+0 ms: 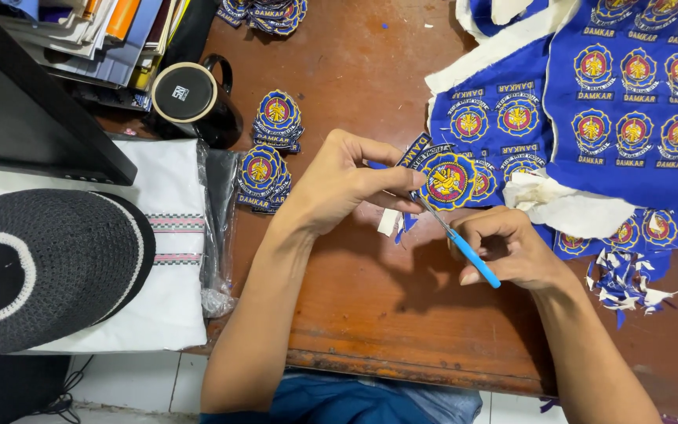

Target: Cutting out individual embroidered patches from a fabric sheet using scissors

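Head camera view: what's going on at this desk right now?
A person is cutting an embroidered patch out of blue fabric. The left hand pinches the patch, while the right hand works blue-handled scissors at its edge. More uncut patches sit on the fabric sheet to the right, finished stacks lie beside a black mug, and scraps litter the wooden table.

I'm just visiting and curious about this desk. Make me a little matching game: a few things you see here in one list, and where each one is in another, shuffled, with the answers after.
Things:
1. scissors
2. round patch
3. black mug
4. black knitted cap

Places:
A. lying on folded white cloth at the desk's left edge
B. pinched in the left hand
C. gripped in the right hand
D. standing near a stack of papers, upper left

Pairs: 1-C, 2-B, 3-D, 4-A
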